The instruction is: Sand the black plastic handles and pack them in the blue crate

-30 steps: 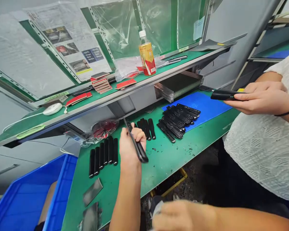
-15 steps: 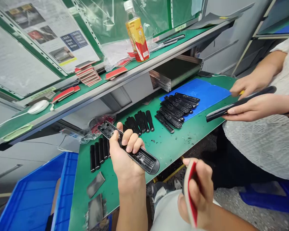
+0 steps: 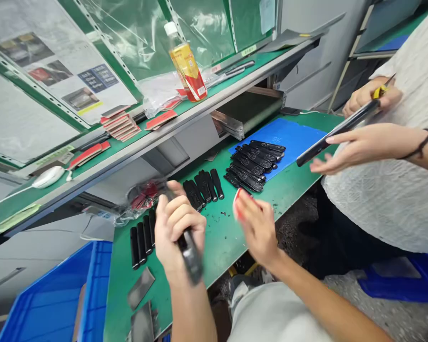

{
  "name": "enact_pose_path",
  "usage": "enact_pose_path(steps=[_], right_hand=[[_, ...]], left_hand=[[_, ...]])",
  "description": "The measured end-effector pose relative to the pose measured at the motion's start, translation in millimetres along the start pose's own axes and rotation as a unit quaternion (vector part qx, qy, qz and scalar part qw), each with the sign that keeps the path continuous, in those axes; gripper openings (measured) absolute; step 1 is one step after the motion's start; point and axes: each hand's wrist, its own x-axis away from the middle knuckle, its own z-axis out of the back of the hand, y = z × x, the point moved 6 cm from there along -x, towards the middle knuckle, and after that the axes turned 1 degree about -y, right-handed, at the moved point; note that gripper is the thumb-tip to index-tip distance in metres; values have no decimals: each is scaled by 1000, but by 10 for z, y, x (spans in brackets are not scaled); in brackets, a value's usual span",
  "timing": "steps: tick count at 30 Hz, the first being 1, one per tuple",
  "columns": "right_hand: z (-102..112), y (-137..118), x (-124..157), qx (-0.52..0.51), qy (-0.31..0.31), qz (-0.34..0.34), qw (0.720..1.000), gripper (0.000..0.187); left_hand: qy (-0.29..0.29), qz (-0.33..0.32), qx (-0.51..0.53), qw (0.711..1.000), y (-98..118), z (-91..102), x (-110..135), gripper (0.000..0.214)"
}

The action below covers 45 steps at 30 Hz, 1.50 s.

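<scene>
- Background: a green desk (image 3: 217,242) stands below a shelf (image 3: 157,135), which bears a drink bottle (image 3: 188,71) and a stack of red-and-tan pads (image 3: 119,123).
- Far left: a blue bin (image 3: 100,266) sits beside the desk; near it lie a row of black handles (image 3: 139,242) and grey sheets (image 3: 141,288).
- Left of centre: the left hand (image 3: 180,221) has its fingers wrapped around a black casing (image 3: 191,259), raised above the desk and tilted; motion blur hides its detail.
- Right of centre: the right hand (image 3: 258,228) holds a red pad (image 3: 238,202) with fingers close together, apart from the casing. The step in hand is judged to be readying pad and casing; the next move would call for a firm left grip and the pad squared to the casing's surface.
- Behind: open casings (image 3: 253,164) lie heaped partly on a blue mat (image 3: 299,130).
- Far right: a co-worker's hands (image 3: 364,142) hold another dark casing (image 3: 345,126) and a yellow-handled tool (image 3: 380,91).
</scene>
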Motion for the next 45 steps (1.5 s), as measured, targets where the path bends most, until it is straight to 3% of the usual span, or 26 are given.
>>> enact_pose_path(steps=[3,8,14,20,22,25,26,29,30,33,35,37,38,42,45], right_hand=[[165,-40,-116,-14,36,17,999,45],[280,-433,-22,-130,-95,126,979,46],[336,-614,-56,-94,-158,220,958,46],[364,-820,-123,4,-128,323,938,44],[305,-971,-10,51,-139,396,906,38],[170,-1159,229,48,-214,523,824,31],[142,-1174,244,45,-212,526,822,31],[75,-1101,172,53,-137,456,878,29],[39,-1073,187,38,-130,451,882,25],[-17,-1017,293,-52,-141,490,859,27],[44,-892,202,-72,-97,398,909,29],[149,-701,105,-93,-47,245,964,36],[187,-610,95,-115,-35,174,977,39],[140,-414,234,-208,-72,25,975,42],[52,-358,346,-224,-103,-19,969,40]], left_hand=[[0,60,51,997,-39,48,-24,21],[40,149,-25,988,-145,191,0,33],[59,134,-122,982,-165,266,21,41],[77,119,-181,973,-177,256,32,41],[90,116,-187,971,-167,270,24,40],[104,108,-165,975,-137,300,-6,37],[104,107,-155,977,-123,314,-19,37],[83,122,-115,982,-46,389,-60,33],[68,121,-84,987,10,420,-85,31],[32,69,14,997,297,524,-222,30],[30,26,32,999,479,583,-317,40],[30,11,40,999,557,588,-349,38],[31,19,51,998,546,573,-340,33],[62,57,47,995,356,524,-269,15],[68,33,-22,997,247,518,-265,33]])
